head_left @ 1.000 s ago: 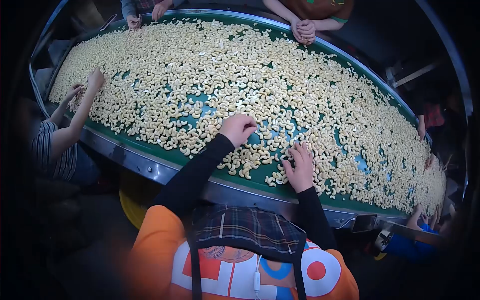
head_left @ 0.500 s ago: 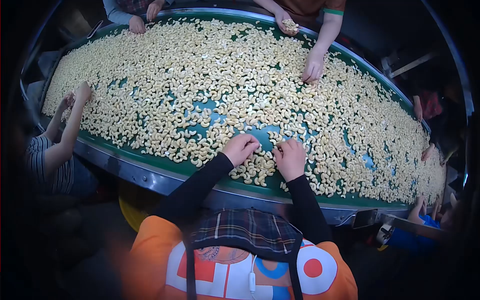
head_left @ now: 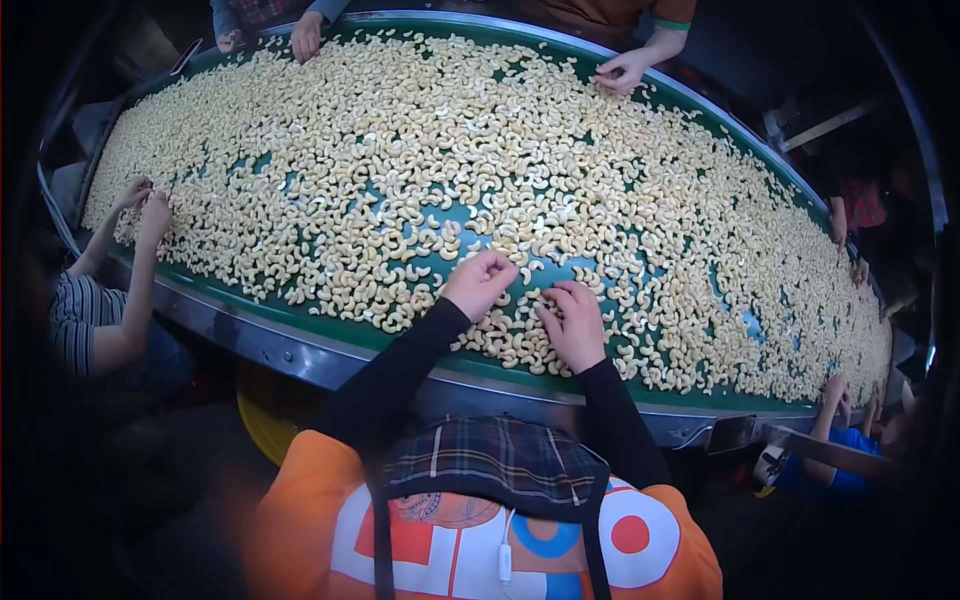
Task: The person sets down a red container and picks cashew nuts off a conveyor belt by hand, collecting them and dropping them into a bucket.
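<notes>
Cashew nuts [head_left: 400, 150] lie in a dense layer over a green conveyor belt [head_left: 340, 325]. My left hand [head_left: 481, 284] is over the near middle of the belt, its fingertips pressed together in a pinch; whatever may be between them is too small to make out. Just to its right, my right hand [head_left: 574, 325] hovers low among the nuts, thumb and forefinger apart. Between and below the two hands is a small heap of cashews [head_left: 515, 340]. A patch of bare belt shows just beyond my fingers.
Across the belt, a co-worker's hand [head_left: 622, 72] reaches over the far rim, with another person's hand [head_left: 306, 38] farther left. A person in a striped shirt [head_left: 88, 320] works at my left. A metal rim [head_left: 290, 355] borders the belt; a phone-like device [head_left: 730, 435] is near the right edge.
My left hand has shifted slightly up and away, and the right thumb and forefinger have spread. The co-worker opposite has drawn back toward the far rim. The nuts have shifted slightly.
</notes>
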Available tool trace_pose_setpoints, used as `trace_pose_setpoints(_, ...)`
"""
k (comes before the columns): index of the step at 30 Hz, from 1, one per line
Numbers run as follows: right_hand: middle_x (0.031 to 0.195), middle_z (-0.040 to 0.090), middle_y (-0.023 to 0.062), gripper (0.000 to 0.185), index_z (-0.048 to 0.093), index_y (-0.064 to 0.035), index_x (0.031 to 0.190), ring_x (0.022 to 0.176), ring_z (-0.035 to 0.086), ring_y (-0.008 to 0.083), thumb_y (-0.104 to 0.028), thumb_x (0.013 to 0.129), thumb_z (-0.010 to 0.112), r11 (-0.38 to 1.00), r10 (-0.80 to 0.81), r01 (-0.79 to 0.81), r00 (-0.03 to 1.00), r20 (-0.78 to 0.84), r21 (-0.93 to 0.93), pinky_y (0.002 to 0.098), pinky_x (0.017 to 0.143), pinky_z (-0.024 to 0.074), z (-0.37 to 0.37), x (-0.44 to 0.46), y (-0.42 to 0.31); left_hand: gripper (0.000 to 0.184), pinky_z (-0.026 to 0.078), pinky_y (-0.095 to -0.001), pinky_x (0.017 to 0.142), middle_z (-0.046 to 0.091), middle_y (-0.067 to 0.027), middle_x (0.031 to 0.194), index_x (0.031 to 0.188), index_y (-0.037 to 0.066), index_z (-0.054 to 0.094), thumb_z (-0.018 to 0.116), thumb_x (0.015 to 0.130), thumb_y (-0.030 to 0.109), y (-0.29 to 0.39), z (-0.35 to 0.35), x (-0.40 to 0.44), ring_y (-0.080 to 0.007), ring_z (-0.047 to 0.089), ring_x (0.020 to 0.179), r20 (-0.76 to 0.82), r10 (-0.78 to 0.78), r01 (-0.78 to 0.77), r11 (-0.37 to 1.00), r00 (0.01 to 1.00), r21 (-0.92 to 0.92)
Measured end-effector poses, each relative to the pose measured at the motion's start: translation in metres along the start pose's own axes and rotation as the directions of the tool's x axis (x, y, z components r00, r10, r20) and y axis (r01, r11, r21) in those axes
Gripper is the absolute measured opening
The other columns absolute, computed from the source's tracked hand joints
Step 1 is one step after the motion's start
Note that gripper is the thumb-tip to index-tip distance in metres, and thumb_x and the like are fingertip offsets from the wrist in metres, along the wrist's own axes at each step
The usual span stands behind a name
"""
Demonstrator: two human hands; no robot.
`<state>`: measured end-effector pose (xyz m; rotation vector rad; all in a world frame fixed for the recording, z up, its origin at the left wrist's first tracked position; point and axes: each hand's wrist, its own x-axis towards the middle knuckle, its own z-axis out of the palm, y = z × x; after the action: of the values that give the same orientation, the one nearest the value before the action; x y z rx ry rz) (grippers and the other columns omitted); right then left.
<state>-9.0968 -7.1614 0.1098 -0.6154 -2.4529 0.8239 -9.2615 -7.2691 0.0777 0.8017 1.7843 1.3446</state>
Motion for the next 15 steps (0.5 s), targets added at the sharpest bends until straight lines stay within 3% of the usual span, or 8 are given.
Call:
trace_pose_setpoints(1, 0.085, 0.056, 0.0081, 0.012, 0.061, -0.0053, 0.085, 0.085, 0.053, 0.0266, -0.010, 0.075, 0.065, 1.000, -0.005, 0.006, 0.998, 0.067, -0.012, 0.0349, 0.076, 0.0419, -0.001, -0.004, -0.002, 0.021, 0.042, -0.0257, 0.053, 0.058, -0.0012, 0.075, 0.095, 0.006, 0.059, 0.058, 0.087, 0.025, 0.015, -0.011, 0.009, -0.0121, 0.051, 0.054, -0.002, -0.001, 0.001, 1.000, 1.000, -0.004)
trace_pose_setpoints(3, 0.086, 0.057, 0.0079, 0.013, 0.061, -0.0055, 0.086, 0.086, 0.053, 0.0267, -0.011, 0.075, 0.065, 1.000, -0.011, 0.015, 0.991, 0.133, -0.026, 0.0347, 0.076, 0.0421, 0.001, -0.002, -0.008, 0.021, 0.044, -0.0266, 0.055, 0.059, -0.0044, 0.073, 0.091, 0.006, 0.063, 0.065, 0.080, 0.025, 0.041, -0.033, 0.020, -0.0150, 0.055, 0.057, -0.128, 0.050, 0.025, 0.849, 0.991, 0.528)
trace_pose_setpoints(4, 0.085, 0.057, 0.0079, 0.013, 0.061, -0.0054, 0.085, 0.085, 0.054, 0.0265, -0.010, 0.074, 0.066, 1.000, -0.018, 0.019, 0.990, 0.141, -0.007, 0.0343, 0.075, 0.0426, 0.005, 0.004, -0.013, 0.021, 0.044, -0.0266, 0.055, 0.059, -0.0044, 0.073, 0.091, 0.006, 0.063, 0.065, 0.080, 0.025, 0.037, -0.034, 0.022, -0.0150, 0.055, 0.057, -0.128, 0.052, 0.023, 0.850, 0.990, 0.526)
trace_pose_setpoints(7, 0.083, 0.057, 0.0079, 0.012, 0.062, -0.0052, 0.083, 0.082, 0.055, 0.0260, -0.010, 0.073, 0.066, 0.999, -0.029, 0.025, 0.989, 0.147, 0.030, 0.0333, 0.072, 0.0436, 0.013, 0.032, -0.021, 0.019, 0.045, -0.0270, 0.056, 0.057, -0.0059, 0.066, 0.090, 0.007, 0.064, 0.066, 0.078, 0.022, 0.020, -0.030, 0.031, -0.0169, 0.057, 0.058, -0.085, 0.341, -0.185, 0.683, 0.936, 0.706)
trace_pose_setpoints(12, 0.072, 0.056, 0.0093, 0.009, 0.063, -0.0045, 0.079, 0.070, 0.057, 0.0253, -0.008, 0.072, 0.067, 0.996, -0.084, 0.087, 0.993, -0.086, 0.030, 0.0328, 0.063, 0.0451, 0.046, 0.101, 0.000, 0.020, 0.046, -0.0274, 0.055, 0.058, -0.0046, 0.066, 0.092, 0.006, 0.064, 0.065, 0.079, 0.021, 0.014, -0.033, 0.010, -0.0151, 0.058, 0.057, 0.121, 0.255, -0.265, 0.665, 0.959, 0.698)
trace_pose_setpoints(15, 0.074, 0.057, 0.0092, 0.010, 0.063, -0.0044, 0.081, 0.071, 0.057, 0.0257, -0.008, 0.073, 0.067, 0.996, -0.055, 0.057, 0.998, 0.035, -0.063, 0.0333, 0.063, 0.0455, 0.060, 0.115, 0.011, 0.020, 0.045, -0.0255, 0.051, 0.059, -0.0031, 0.067, 0.092, 0.005, 0.062, 0.063, 0.081, 0.022, 0.018, -0.044, -0.004, -0.0129, 0.056, 0.052, 0.219, -0.033, -0.055, 0.922, 0.975, 0.384)
